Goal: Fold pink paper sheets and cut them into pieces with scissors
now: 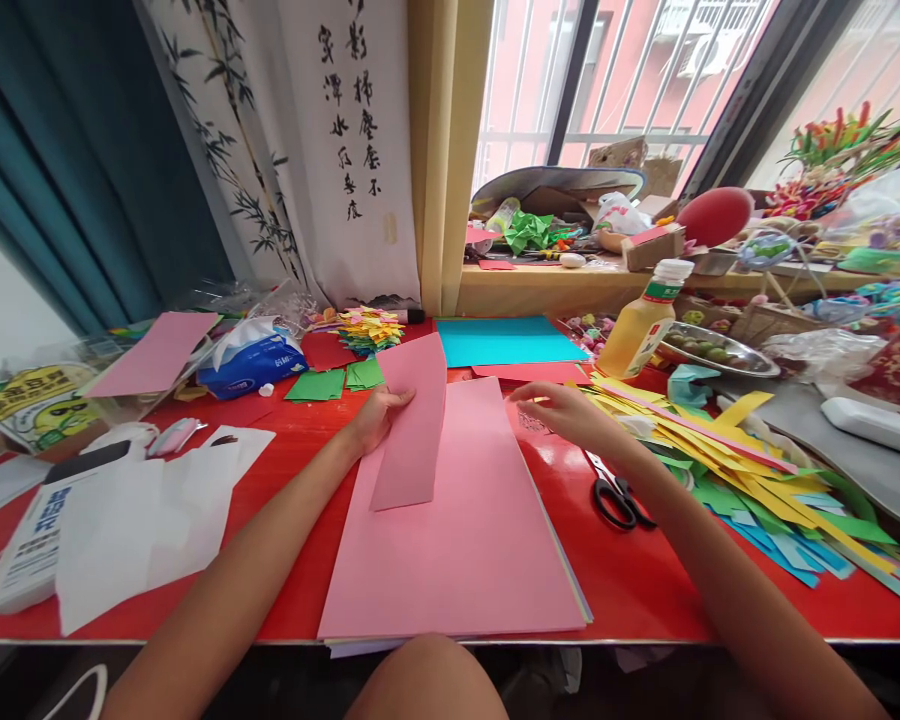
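Observation:
My left hand [379,420] grips a folded or narrow piece of pink paper [412,430] at its left edge, with the thumb on top. It is held over a stack of large pink sheets [457,560] lying in front of me, whose right edge shows other colours beneath. My right hand [551,405] hovers by the stack's upper right corner, its fingers bent and apart with nothing visible in them. Whether a fingertip touches the corner is hard to tell. Black-handled scissors [619,500] lie on the red table [570,560] below my right wrist.
Yellow, green and blue paper strips [765,480] spread across the right side. A bottle of yellow liquid [645,325] stands behind them. Blue sheets [506,342] lie at the back. On the left are a tissue pack [251,360] and white paper [150,520].

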`<state>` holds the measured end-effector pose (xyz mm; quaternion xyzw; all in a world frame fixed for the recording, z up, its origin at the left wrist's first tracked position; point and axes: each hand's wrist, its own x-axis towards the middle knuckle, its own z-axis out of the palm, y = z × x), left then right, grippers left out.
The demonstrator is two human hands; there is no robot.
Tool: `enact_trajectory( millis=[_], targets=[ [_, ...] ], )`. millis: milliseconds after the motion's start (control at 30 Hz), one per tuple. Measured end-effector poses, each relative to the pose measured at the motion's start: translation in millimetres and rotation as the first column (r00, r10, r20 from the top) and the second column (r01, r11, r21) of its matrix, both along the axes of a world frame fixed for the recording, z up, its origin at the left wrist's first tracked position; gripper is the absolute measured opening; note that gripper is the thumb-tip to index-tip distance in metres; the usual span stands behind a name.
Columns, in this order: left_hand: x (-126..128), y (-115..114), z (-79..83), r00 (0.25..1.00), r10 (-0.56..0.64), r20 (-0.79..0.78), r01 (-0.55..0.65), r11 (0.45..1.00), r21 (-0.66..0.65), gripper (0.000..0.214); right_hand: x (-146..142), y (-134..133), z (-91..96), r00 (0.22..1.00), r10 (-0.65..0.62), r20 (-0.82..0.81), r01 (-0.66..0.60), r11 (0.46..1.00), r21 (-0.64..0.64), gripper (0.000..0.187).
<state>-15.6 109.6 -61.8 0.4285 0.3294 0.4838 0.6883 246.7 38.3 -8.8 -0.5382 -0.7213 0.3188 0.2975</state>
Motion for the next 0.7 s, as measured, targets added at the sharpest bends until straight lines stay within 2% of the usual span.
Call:
enact_trajectory(
  millis=[33, 67, 100, 133, 167, 200, 233, 267, 300, 333, 367, 400, 433, 467, 533, 567, 600, 633, 667, 700],
  targets=[
    [0.1, -0.3, 0.2, 1.000, -0.006, -0.008, 0.006, 1.000, 0.006, 0.022, 0.9, -1.9, 4.2, 0.998, 0.018, -0.066, -0.018, 1.000, -0.009, 0.027],
    [0.0, -0.4, 0.3, 1.000, -0.010, -0.013, 0.010, 1.000, 0.012, 0.023, -0.5, -5.5, 7.7, 0.984, 0.115, -0.136, -0.128, 0.988, -0.089, 0.030],
    [0.0, -0.4, 0.1, 1.000, -0.016, -0.015, 0.016, 1.000, 0.018, 0.024, -3.3, -9.8, 10.0, 0.941, 0.267, -0.206, -0.309, 0.927, -0.211, 0.032],
    [-0.1, -0.4, -0.1, 1.000, -0.023, -0.014, 0.023, 0.999, 0.023, 0.025, -6.6, -13.6, 10.7, 0.866, 0.420, -0.270, -0.494, 0.798, -0.346, 0.034],
    [-0.2, -0.3, -0.4, 1.000, -0.027, -0.013, 0.028, 0.999, 0.027, 0.026, -9.3, -15.9, 9.6, 0.789, 0.526, -0.318, -0.614, 0.642, -0.460, 0.035],
    [-0.3, -0.2, -0.7, 0.999, -0.031, -0.012, 0.031, 0.999, 0.028, 0.027, -10.8, -16.0, 6.9, 0.742, 0.581, -0.336, -0.657, 0.529, -0.537, 0.037],
    [-0.3, -0.2, -1.0, 0.999, -0.033, -0.015, 0.034, 0.999, 0.029, 0.027, -10.7, -13.6, 2.8, 0.750, 0.585, -0.310, -0.639, 0.517, -0.569, 0.038],
    [-0.4, -0.2, -1.1, 0.999, -0.032, -0.019, 0.032, 0.999, 0.027, 0.026, -8.9, -8.9, -2.1, 0.818, 0.526, -0.233, -0.558, 0.626, -0.545, 0.037],
    [-0.3, -0.3, -1.0, 0.999, -0.028, -0.026, 0.029, 0.999, 0.024, 0.024, -5.8, -2.8, -7.1, 0.907, 0.402, -0.123, -0.412, 0.794, -0.446, 0.035],
    [-0.3, -0.4, -0.8, 0.999, -0.024, -0.032, 0.025, 0.999, 0.020, 0.022, -2.1, 3.7, -11.7, 0.985, 0.172, -0.004, -0.167, 0.953, -0.253, 0.032],
    [-0.2, -0.7, -0.5, 0.999, -0.022, -0.038, 0.023, 1.000, 0.017, 0.021, 1.6, 9.7, -15.1, 0.994, -0.084, 0.072, 0.087, 0.995, -0.044, 0.030],
    [-0.1, -1.0, 0.0, 0.999, -0.022, -0.044, 0.023, 1.000, 0.015, 0.021, 4.6, 14.2, -17.3, 0.976, -0.204, 0.081, 0.200, 0.978, 0.054, 0.031],
    [0.0, -1.3, 0.5, 0.999, -0.022, -0.048, 0.023, 1.000, 0.012, 0.021, 6.3, 16.8, -18.1, 0.962, -0.265, 0.068, 0.258, 0.961, 0.103, 0.030],
    [0.1, -1.7, 0.9, 0.998, -0.022, -0.052, 0.023, 1.000, 0.010, 0.021, 6.7, 17.4, -17.8, 0.971, -0.237, 0.029, 0.235, 0.969, 0.073, 0.030],
    [0.2, -2.5, 1.8, 0.998, -0.030, -0.055, 0.030, 0.999, 0.009, 0.022, 4.0, 14.4, -15.9, 0.996, -0.022, -0.085, 0.011, 0.991, -0.134, 0.029],
    [0.3, -2.9, 2.1, 0.998, -0.035, -0.055, 0.036, 0.999, 0.011, 0.023, 1.9, 12.2, -15.3, 0.987, 0.084, -0.140, -0.117, 0.962, -0.246, 0.029],
    [0.4, -3.2, 2.3, 0.998, -0.039, -0.053, 0.039, 0.999, 0.014, 0.023, 0.0, 10.6, -15.4, 0.977, 0.131, -0.168, -0.179, 0.933, -0.314, 0.029],
    [0.4, -3.5, 2.3, 0.998, -0.043, -0.052, 0.044, 0.999, 0.019, 0.023, -1.4, 10.0, -16.0, 0.982, 0.112, -0.152, -0.157, 0.932, -0.327, 0.027],
    [0.5, -3.6, 2.3, 0.998, -0.044, -0.054, 0.046, 0.999, 0.024, 0.023, -2.0, 10.5, -17.2, 0.993, 0.035, -0.109, -0.064, 0.957, -0.284, 0.025],
    [0.6, -3.6, 2.2, 0.997, -0.046, -0.057, 0.047, 0.998, 0.029, 0.023, -1.9, 11.8, -18.5, 0.994, -0.084, -0.071, 0.070, 0.980, -0.186, 0.025]
  ],
)
